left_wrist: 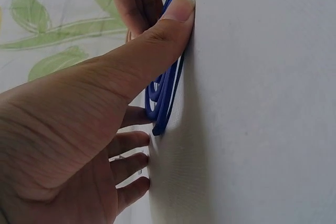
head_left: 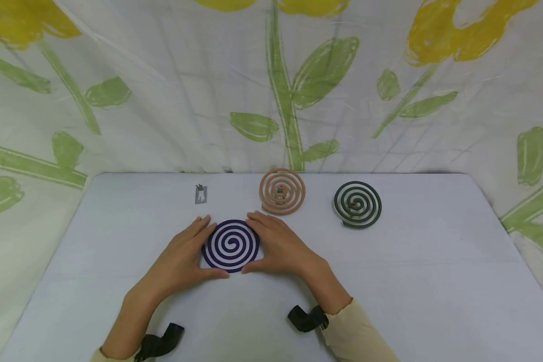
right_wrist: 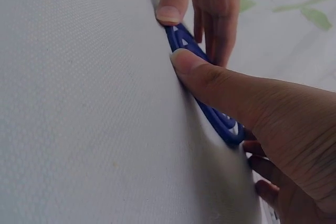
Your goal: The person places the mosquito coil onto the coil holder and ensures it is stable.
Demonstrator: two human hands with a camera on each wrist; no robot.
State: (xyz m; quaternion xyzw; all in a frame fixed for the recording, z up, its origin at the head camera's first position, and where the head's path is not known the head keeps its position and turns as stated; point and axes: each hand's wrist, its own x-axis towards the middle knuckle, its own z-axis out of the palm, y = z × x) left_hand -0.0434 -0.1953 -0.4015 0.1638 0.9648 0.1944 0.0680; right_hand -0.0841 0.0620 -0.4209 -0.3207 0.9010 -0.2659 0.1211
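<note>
A dark blue mosquito coil point(head_left: 232, 245) lies near the middle of the white table, its spiral facing up. My left hand point(head_left: 181, 259) grips its left rim, thumb at the near edge and fingers round the far left side. From the other side my right hand point(head_left: 280, 245) holds the right rim in the same way. The two thumbs are close together at the near edge. In the left wrist view the blue coil point(left_wrist: 167, 90) is seen edge-on, low over the white surface, partly hidden behind the left thumb point(left_wrist: 178, 10).
Behind the hands lie an orange-brown coil point(head_left: 282, 213) and, further right, a dark green coil point(head_left: 357, 226). A small flat metal piece with a cut-out point(head_left: 201, 201) lies at the back left. A flower-printed cloth point(head_left: 172, 100) hangs along the table's far edge.
</note>
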